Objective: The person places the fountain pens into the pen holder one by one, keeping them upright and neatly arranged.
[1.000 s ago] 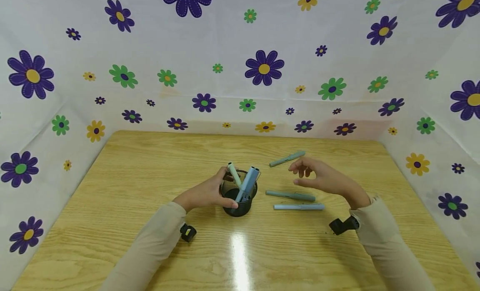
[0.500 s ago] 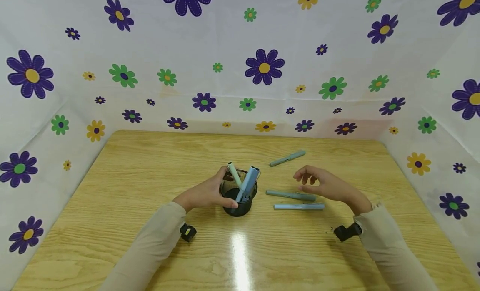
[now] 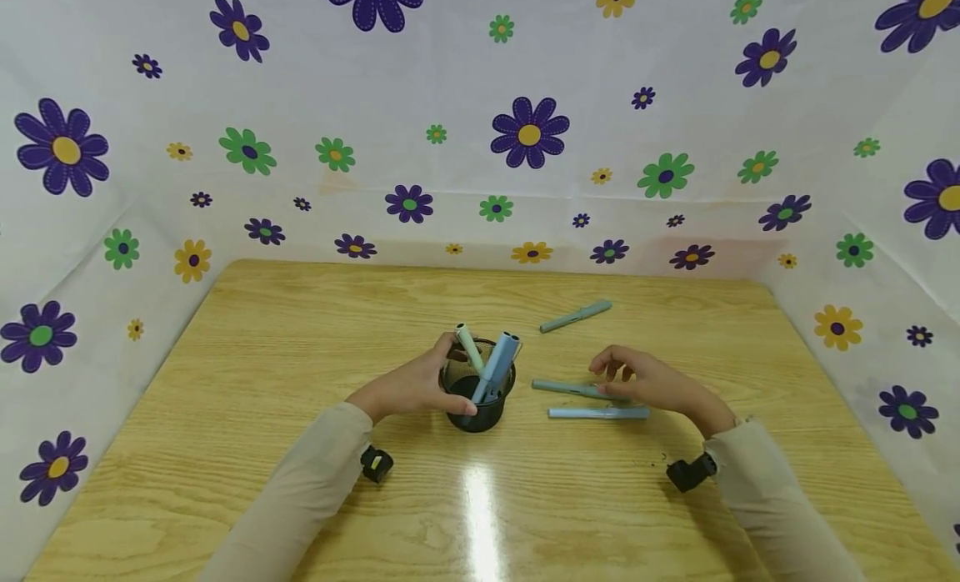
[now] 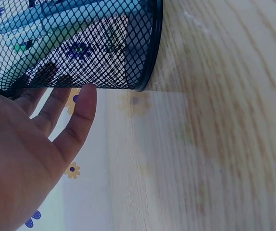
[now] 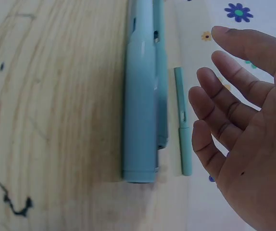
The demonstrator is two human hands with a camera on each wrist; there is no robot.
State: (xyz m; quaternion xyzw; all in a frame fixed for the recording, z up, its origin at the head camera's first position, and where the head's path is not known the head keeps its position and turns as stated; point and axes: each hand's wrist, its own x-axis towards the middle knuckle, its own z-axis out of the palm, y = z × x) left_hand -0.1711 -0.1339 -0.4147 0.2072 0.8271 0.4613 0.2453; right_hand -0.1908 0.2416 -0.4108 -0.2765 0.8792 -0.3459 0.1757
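My left hand (image 3: 412, 386) grips a black mesh pen cup (image 3: 480, 421), thumb over its near rim and fingers around the far side. Inside the cup lean a pale green pen (image 3: 469, 348) and two blue pens (image 3: 492, 372). My right hand (image 3: 651, 383) hovers with loosely bent fingers above a teal pen (image 3: 558, 387), covering part of it in the head view. Nearer lies a light blue pen (image 3: 585, 413), parallel to the teal one. In the right wrist view the hand (image 5: 253, 125) is apart from the pens and holds nothing.
Farther back on the wooden table (image 3: 315, 315) lies a grey-green pen (image 3: 576, 317) at a slant. A flower-print cloth (image 3: 450, 82) surrounds the table at the back and sides. Black devices (image 3: 690, 472) are strapped at both wrists.
My right hand has come down and nearer to me, from near the far pen to above the teal pen. The left hand and the cup stay in place.
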